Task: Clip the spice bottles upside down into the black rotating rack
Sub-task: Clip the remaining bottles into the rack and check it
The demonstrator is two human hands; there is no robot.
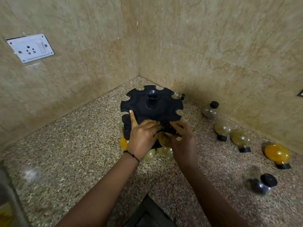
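Forearms (pixel 98 185) are entering from below. Left hand (pixel 142 136) is pressing straight fingers on the black rack (pixel 152 104) at centre; right hand (pixel 182 138) is pinching the cap of a spice bottle (pixel 164 140) at the rack's near rim. Lower-tier bottles (pixel 149 155) are hanging clipped; the rack's top and five loose bottles (pixel 223 128) at right are waiting.

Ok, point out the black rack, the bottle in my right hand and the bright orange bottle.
black rack (pixel 165 111): head view, bare top of its upper disc.
held bottle (pixel 163 141): head view, round amber body below its cap.
orange bottle (pixel 277 154): head view, middle of its round body.
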